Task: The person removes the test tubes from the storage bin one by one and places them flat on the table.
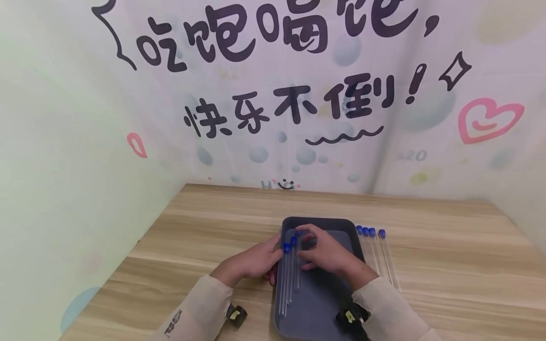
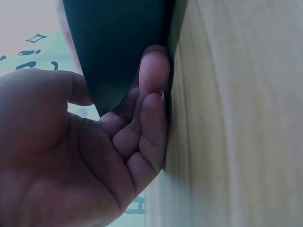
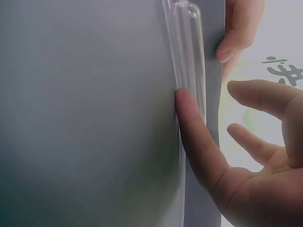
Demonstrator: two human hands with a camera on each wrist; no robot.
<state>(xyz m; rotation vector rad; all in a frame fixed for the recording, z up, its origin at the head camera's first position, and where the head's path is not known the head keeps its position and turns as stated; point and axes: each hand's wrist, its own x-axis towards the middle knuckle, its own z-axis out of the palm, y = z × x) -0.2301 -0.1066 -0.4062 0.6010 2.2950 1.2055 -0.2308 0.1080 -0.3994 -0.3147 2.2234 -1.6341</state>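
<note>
A dark grey tray (image 1: 317,305) lies on the table, with three clear test tubes (image 1: 284,279) with blue caps side by side along its left wall. My left hand (image 1: 256,260) grips the tray's left side; in the left wrist view its fingers (image 2: 154,120) curl against the tray's lower edge and its thumb is partly behind the wall. Over the tray, my right hand (image 1: 326,253) has its fingers spread around the capped end of the rightmost tube. In the right wrist view one of its fingers (image 3: 194,118) touches the tubes (image 3: 187,47), while other fingers stand apart from them.
Several more blue-capped test tubes (image 1: 386,253) lie on the wooden table (image 1: 452,265) just right of the tray. A printed cloth (image 1: 264,156) hangs behind the table's far edge. Small black devices (image 1: 236,315) are at both wrists.
</note>
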